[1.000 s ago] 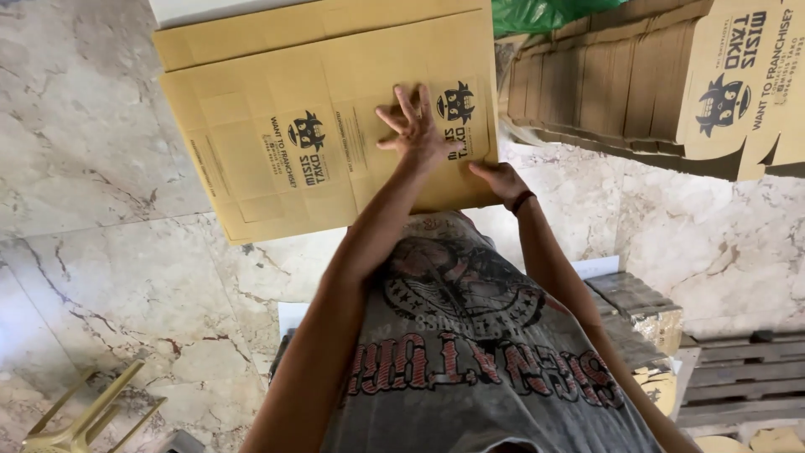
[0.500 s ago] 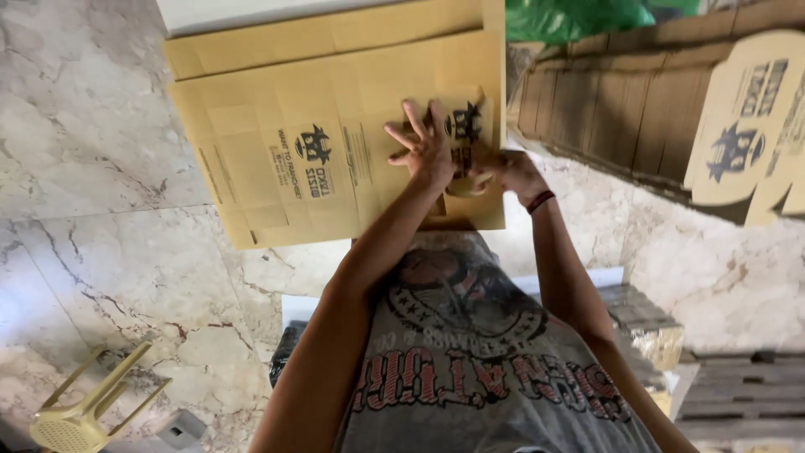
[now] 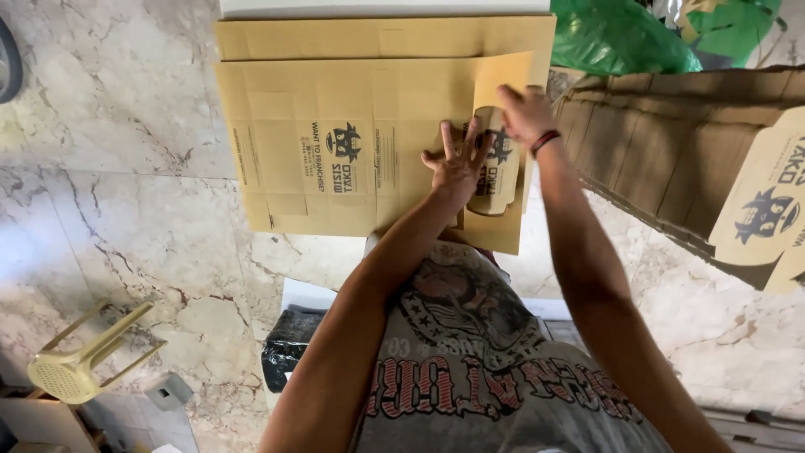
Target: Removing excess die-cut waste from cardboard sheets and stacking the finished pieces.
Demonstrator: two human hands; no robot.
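Flattened cardboard box blank (image 3: 335, 143), tan with a dark printed emblem, lies spread on a white counter (image 3: 386, 7) whose far edge shows as a pale strip along the top of the view; the near edge of the blank overhangs toward the person, above the marble floor (image 3: 109, 210). A second tan sheet (image 3: 377, 38) peeks out beneath it along the far edge, so the blank seems to rest on a stack.

The left hand (image 3: 457, 164) lies open, fingers fanned and palm pressed flat on the blank near its right end, which looks like a way to pin the sheet so it does not slide. The right hand (image 3: 524, 113), with a dark band at the wrist, closes its fingers on the narrow side flap (image 3: 501, 151) at the blank's right edge and holds it turned over onto the panel, the crease running just beside the left hand's fingertips.

To the right, well apart from the counter's edge, a row of ready cardboard pieces (image 3: 671, 159) leans stacked together, with a green plastic bag (image 3: 620, 33) behind. A yellow plastic stool (image 3: 80, 365) lies tipped on the floor at lower left.
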